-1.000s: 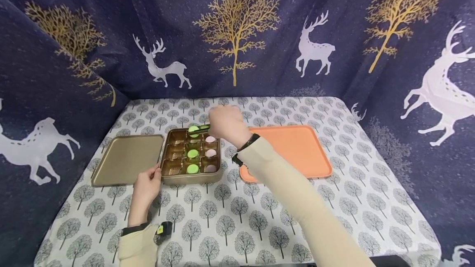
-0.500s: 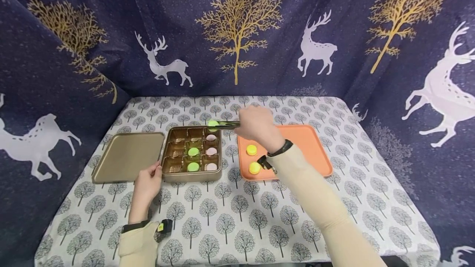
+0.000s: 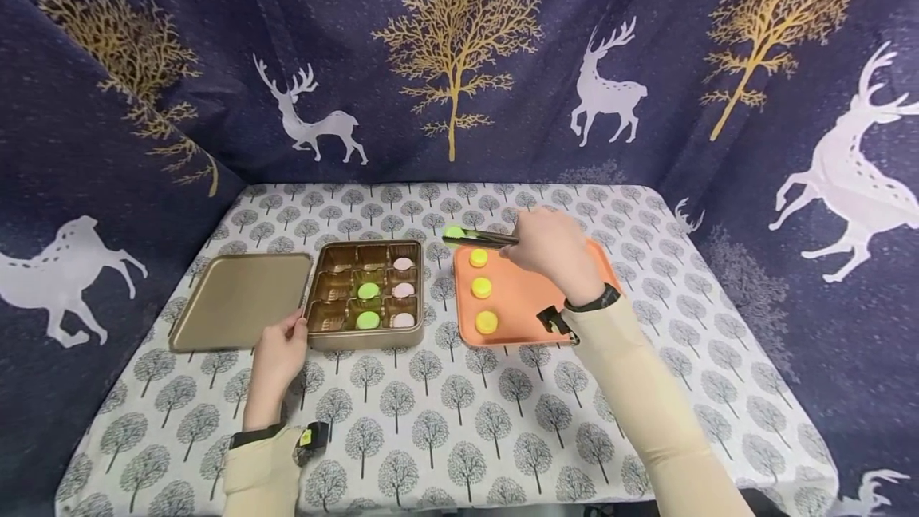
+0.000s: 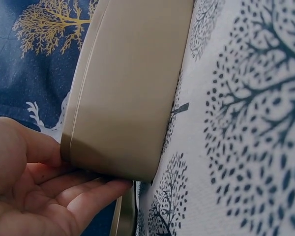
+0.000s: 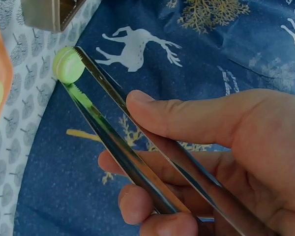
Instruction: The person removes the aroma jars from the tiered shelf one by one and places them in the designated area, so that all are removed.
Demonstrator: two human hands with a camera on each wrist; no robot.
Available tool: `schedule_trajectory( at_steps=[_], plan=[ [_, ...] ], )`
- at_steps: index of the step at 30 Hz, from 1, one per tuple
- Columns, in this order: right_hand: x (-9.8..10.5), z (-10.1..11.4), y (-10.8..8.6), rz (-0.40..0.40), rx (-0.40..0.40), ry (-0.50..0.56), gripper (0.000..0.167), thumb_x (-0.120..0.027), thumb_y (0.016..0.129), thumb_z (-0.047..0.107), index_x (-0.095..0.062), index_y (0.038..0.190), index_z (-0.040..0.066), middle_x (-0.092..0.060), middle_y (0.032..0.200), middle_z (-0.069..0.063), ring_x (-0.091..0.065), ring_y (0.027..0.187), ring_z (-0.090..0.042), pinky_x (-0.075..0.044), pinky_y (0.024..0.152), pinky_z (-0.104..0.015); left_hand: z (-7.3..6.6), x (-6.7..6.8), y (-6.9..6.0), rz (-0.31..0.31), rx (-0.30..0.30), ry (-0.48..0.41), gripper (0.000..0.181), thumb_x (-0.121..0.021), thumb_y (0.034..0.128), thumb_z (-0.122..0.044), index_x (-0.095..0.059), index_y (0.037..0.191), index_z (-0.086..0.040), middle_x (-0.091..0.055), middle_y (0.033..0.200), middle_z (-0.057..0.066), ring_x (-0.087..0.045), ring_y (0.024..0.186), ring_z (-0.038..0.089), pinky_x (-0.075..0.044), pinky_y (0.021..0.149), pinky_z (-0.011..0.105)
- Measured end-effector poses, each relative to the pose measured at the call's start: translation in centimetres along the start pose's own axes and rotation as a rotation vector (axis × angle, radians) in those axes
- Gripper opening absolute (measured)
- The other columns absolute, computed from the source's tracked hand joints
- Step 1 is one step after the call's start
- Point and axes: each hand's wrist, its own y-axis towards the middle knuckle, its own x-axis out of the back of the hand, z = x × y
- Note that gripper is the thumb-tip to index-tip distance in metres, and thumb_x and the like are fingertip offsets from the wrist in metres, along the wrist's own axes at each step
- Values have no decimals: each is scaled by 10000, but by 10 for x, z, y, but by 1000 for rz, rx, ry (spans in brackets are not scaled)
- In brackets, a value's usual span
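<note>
My right hand (image 3: 554, 250) grips metal tongs (image 3: 488, 238) above the back left of an orange tray (image 3: 527, 301). A green macaron (image 5: 69, 65) is held between the serrated tips of the tongs in the right wrist view. My left hand (image 3: 278, 357) holds the front left corner of a gold box (image 3: 369, 340), thumb at the rim and fingers along the side in the left wrist view. Inside the box, a divided insert has two green macarons (image 3: 368, 290) in its middle column and three pale pink macarons (image 3: 404, 290) in its right column. Other compartments show bare.
Three yellow macarons (image 3: 482, 287) lie in a column along the tray's left side. A flat gold lid (image 3: 244, 301) rests left of the box. Tree-patterned cloth (image 3: 431, 421) covers the table, and a dark deer-print curtain (image 3: 452, 62) hangs behind it.
My right hand has carried the tongs and green macaron from the box's back middle compartment rightward to the tray's back left. The yellow macarons have come into sight. My left hand stays at the box corner.
</note>
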Motion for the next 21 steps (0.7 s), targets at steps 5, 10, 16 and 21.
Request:
schedule_trajectory(
  at_steps=[5,10,16,21],
  plan=[
    [-5,-10,-3,-21,7,-3,496,-731,830,368,-374,529,202,-306,515,69,-364,504,-130,-333,459,-289,0,0,-2,-3,2,-7,449,-358,1029,-152,-441,1416,60,-496,1350,331,-427,1308,493,-365,1066,595],
    [-9,-24,-6,-16,-33,0,447,-737,820,389,-429,561,193,-390,541,50,-437,531,-164,-381,466,-321,1,-2,-2,0,-1,-8,449,-360,1030,-154,-441,1420,53,-491,1360,325,-419,1317,489,-352,1080,591],
    [-14,-40,-7,17,-95,18,478,-748,799,394,-389,549,199,-373,550,39,-417,518,-160,-385,443,-326,0,-1,-2,4,3,-4,454,-353,1033,-165,-432,1433,36,-489,1371,316,-451,1297,486,-416,1012,582],
    [-22,-52,-6,32,-96,-14,476,-733,809,393,-390,543,200,-367,531,43,-420,516,-159,-383,454,-332,0,0,-1,-7,-2,-16,446,-360,1033,-156,-443,1423,42,-504,1359,316,-501,1255,476,-471,931,540]
  ],
)
